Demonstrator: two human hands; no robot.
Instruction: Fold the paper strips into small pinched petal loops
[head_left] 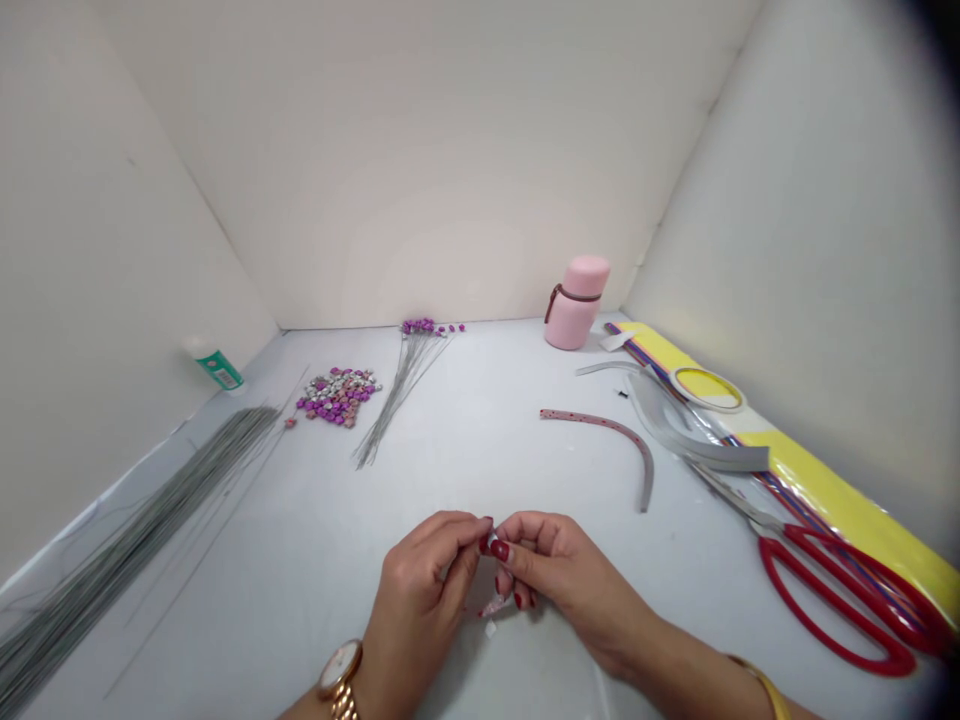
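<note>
My left hand [424, 585] and my right hand [555, 575] meet low in the middle of the white table. Both are closed in a pinch on one small folded paper piece [493, 604], pinkish and silvery, held between the fingertips just above the surface. Its exact shape is hidden by the fingers. A curved strip of grey paper [611, 440] with a dotted pink face lies beyond my right hand. A heap of small purple and silver paper stars [337, 395] lies further back on the left.
Thin wires [120, 545] lie in a long bundle at the left; a smaller bunch of wires [397, 395] has purple tips. Red scissors [832, 580], grey strips [697, 435], a tape roll [706, 388] and yellow sheet [847, 500] are at the right. A pink bottle [576, 302] and glue tube [216, 366] stand at the back.
</note>
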